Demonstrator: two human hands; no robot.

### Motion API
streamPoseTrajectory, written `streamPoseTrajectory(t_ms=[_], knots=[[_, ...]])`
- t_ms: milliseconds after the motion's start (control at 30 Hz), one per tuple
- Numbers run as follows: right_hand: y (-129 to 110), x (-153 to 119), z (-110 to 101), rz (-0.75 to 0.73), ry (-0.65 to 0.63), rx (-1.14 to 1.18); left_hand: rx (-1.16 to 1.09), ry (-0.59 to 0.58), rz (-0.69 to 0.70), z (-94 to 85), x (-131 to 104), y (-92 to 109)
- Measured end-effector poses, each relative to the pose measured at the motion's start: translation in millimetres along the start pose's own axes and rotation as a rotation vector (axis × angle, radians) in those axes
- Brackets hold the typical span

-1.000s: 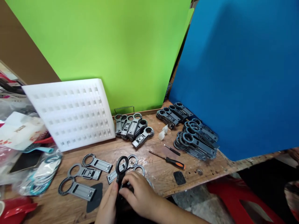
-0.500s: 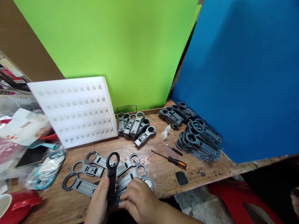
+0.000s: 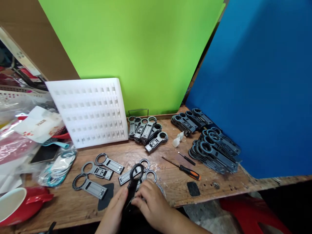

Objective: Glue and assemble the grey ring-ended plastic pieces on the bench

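Upright in my left hand (image 3: pixel 116 205) is a black plastic part with a ring at its top end (image 3: pixel 133 186); thumb and fingers are closed round its lower body. My right hand (image 3: pixel 154 201) is pinched against the lower right side of that part, and whatever sits between those fingertips is hidden. Close to my left hand lie three grey ring-ended parts (image 3: pixel 94 188), one overlapping a dark pad (image 3: pixel 106 196). More grey ring-ended parts (image 3: pixel 125 175) lie behind the held one, partly covered by my right hand.
A pile of ring-ended parts (image 3: pixel 156 142) stands by a white slotted foam block (image 3: pixel 91 112). Stacks of them (image 3: pixel 212 151) lie at right. An orange-black screwdriver (image 3: pixel 188 171), a smaller screwdriver (image 3: pixel 187 159) and a black pad (image 3: pixel 193 188) lie nearer. A red cup (image 3: pixel 36 204) stands at left.
The view has shifted, so the bench items appear further right. The black part has come lower and tilts more, with both hands still on it.
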State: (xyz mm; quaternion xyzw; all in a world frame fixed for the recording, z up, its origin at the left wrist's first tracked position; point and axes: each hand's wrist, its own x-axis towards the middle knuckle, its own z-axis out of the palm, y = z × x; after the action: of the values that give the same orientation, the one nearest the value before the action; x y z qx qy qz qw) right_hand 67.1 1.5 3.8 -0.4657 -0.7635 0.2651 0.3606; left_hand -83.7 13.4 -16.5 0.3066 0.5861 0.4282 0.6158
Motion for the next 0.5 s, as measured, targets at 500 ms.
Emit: streamPoseTrajectory(t_ms=[500], knots=[[0.2,49.0,18.6,0.122,-0.209,0.042,-0.026,-0.137,0.005,-59.7,-8.9,-11.8]])
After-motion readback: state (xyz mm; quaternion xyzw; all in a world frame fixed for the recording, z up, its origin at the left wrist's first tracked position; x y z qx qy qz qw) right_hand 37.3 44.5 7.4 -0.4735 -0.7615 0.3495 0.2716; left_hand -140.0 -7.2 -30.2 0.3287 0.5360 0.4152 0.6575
